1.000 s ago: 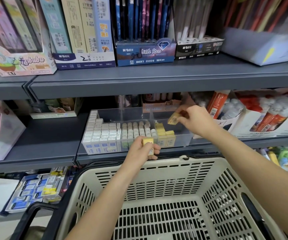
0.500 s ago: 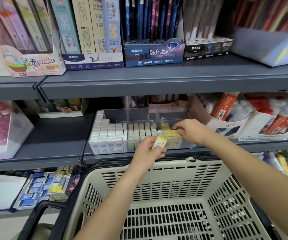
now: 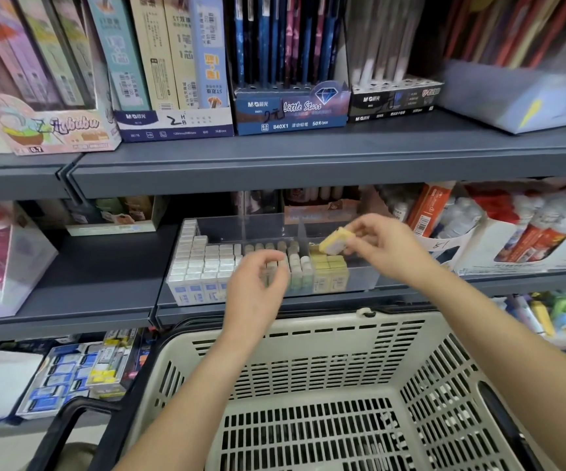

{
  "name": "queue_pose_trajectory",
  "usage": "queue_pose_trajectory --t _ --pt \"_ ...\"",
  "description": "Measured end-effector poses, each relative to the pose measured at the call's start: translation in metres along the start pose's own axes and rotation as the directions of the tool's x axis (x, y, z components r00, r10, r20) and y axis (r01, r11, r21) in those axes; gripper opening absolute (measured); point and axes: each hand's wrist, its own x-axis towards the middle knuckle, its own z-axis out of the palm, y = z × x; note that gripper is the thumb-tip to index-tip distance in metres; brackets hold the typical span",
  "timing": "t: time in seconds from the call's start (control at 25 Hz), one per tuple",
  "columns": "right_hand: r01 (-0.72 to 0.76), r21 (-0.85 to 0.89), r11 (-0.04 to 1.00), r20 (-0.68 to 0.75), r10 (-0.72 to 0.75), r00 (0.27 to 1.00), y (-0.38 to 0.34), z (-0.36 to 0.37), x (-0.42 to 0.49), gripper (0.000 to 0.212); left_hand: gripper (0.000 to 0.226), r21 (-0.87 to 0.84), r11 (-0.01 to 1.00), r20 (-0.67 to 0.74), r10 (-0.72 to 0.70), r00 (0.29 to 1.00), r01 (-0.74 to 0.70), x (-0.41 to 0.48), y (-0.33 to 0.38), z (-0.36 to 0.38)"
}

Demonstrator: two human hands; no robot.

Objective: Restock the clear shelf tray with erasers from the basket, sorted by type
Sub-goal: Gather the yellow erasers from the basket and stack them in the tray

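I'm watching the right hand (image 3: 388, 248) pinching a small yellow block eraser (image 3: 336, 242) between thumb and fingers (image 3: 364, 230). It is tilting just above the yellow erasers (image 3: 329, 270) standing in the clear plastic shelf tray (image 3: 359, 282). The left hand (image 3: 256, 287) is hovering at the tray's front, its fingers (image 3: 274, 261) loosely curled and gripping nothing. Behind those fingers grey-green erasers (image 3: 295, 266) are standing, with white erasers (image 3: 203, 263) to their left. Below both hands the beige slotted plastic basket (image 3: 308, 322) is sitting.
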Motion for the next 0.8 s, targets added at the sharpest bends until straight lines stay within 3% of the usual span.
queue_pose_trajectory --t 0.04,0.12,0.24,0.48,0.8 --pt "-0.014 -0.145 0.989 -0.045 0.007 0.999 0.004 -0.004 0.007 0.016 0.013 0.1 0.994 -0.052 0.037 0.998 -0.031 0.003 -0.004 -0.006" --pt "-0.015 -0.403 0.915 -0.058 -0.009 0.998 0.008 -0.004 0.018 0.022 0.026 0.321 0.946 -0.045 0.065 0.997 -0.047 0.007 -0.014 -0.011" --pt "0.011 -0.48 0.877 0.078 0.031 0.996 0.015 0.01 0.03 0.023 0.039 0.529 0.84 0.031 0.122 0.992 -0.12 0.003 -0.031 -0.008" --pt "0.028 -0.474 0.88 0.29 0.127 0.948 0.031 0.032 0.043 0.031 0.03 0.503 0.846 -0.004 0.205 0.979 -0.175 0.0 -0.044 -0.004" --pt "0.014 -0.446 0.895 0.266 0.117 0.957 0.028 0.03 0.039 0.033 0.025 0.389 0.908 -0.018 0.18 0.984 -0.159 -0.003 -0.035 -0.008"
